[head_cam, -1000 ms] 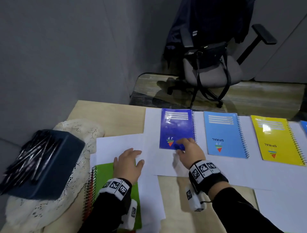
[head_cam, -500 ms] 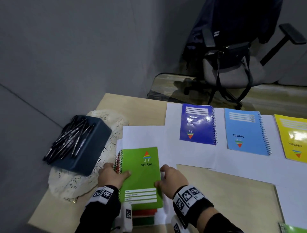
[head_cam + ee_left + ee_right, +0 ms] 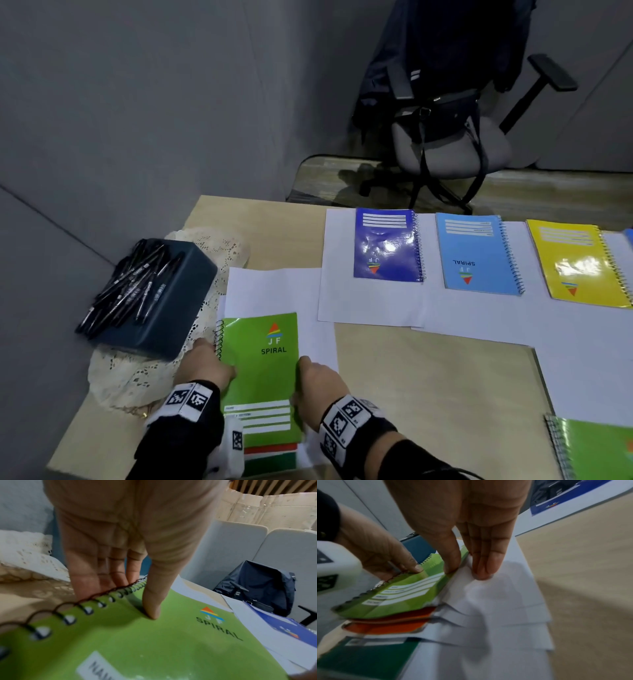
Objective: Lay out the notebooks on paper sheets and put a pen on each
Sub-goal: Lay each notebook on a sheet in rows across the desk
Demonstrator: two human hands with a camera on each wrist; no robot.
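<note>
Change noted: a second ago right hand (image 3: 317, 382) was out on the dark blue notebook (image 3: 387, 245), left hand (image 3: 205, 365) flat on the paper stack. Both hands have since come back to the green notebook (image 3: 262, 373) at the near left of the desk (image 3: 428, 377).

Grip, left: thumb on the green cover just inside the spiral, fingers under the spiral edge, so pinching it. Grip, right: thumb at the free edge of the cover, fingers together and straight, tips on the white sheets (image 3: 496, 595) beside it; whether the thumb truly pinches the cover, cannot tell.

Reading: dark blue one looks placed; green one is next to be lifted off the stack, with a red notebook (image 3: 388, 627) and a darker green one (image 3: 368, 660) under it.

Surroundings: light blue notebook (image 3: 479, 253) and yellow notebook (image 3: 579, 263) lie on sheets in the far row right of the dark blue. No pen on any of them. Pens (image 3: 126, 291) piled on a dark box (image 3: 171, 308) over a lace cloth (image 3: 130, 373), left.

Obstacles: loose sheets interleaved with the stack may drag along with the lift
</note>
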